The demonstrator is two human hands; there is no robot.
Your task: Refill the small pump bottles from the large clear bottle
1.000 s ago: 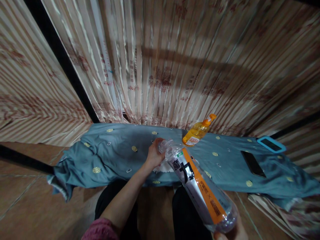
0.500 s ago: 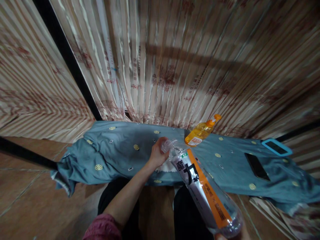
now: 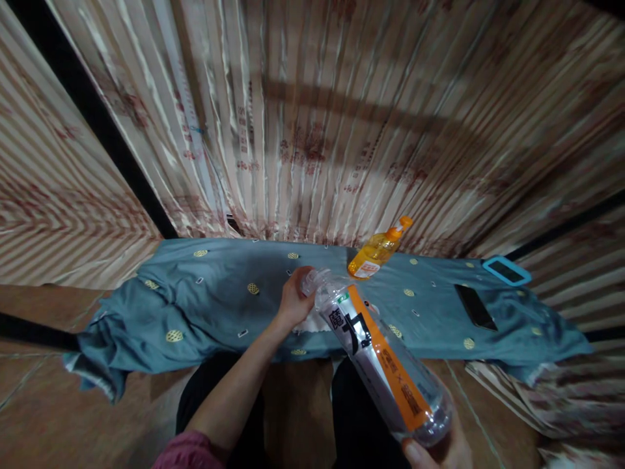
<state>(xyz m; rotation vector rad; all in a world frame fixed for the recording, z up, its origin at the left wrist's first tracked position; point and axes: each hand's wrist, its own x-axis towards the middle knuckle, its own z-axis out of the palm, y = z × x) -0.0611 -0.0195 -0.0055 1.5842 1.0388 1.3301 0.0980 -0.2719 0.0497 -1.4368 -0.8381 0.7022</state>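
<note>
A large clear plastic bottle (image 3: 375, 358) with an orange and white label is held tilted, its base towards the camera and its neck over the near edge of a low surface covered by a blue-grey cloth (image 3: 219, 299). The base of the bottle is gripped from below by the right hand (image 3: 439, 449), of which only the thumb and part of the palm are seen at the bottom edge of the view; the fingers are curled round the base. The neck end is met by the left hand (image 3: 293, 303), whose fingers are closed round the cap (image 3: 311, 281) of the bottle. The left forearm is extended from a dark pink sleeve (image 3: 188, 451) at the bottom edge.

Just under the neck of the bottle, a piece of white material (image 3: 308, 323) is seen lying on the cloth near the near edge; what it is cannot be told. A smaller bottle of yellow liquid (image 3: 375, 251) with an orange cap is seen at the far edge of the cloth, close to the curtain (image 3: 312, 130) and well apart from the hands. Towards the right end of the cloth, a dark phone (image 3: 475, 307) is laid flat, and a second flat device with a light blue rim (image 3: 506, 270) is placed beyond it at the far right corner. The left end of the cloth is bunched and hangs over the edge towards the brown tiled floor (image 3: 43, 417).
</note>
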